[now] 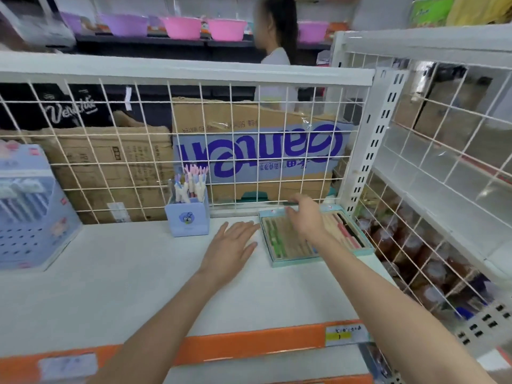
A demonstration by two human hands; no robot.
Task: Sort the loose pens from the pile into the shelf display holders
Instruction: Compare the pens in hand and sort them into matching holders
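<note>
Seemingly empty and spread, left hand (234, 242) flat on shelf (124, 286), right hand (304, 217) over tray (277, 263); a careless shove could topple the cup (188, 218).

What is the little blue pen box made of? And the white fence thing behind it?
The blue pen box looks like thin cardboard or matte plastic: flat sides, sharp corners, a printed cartoon on the front; the blur leaves it open. The white fence looks like metal wire with a white coating: thin straight rods crossing in squares, fixed in a white frame.
</note>
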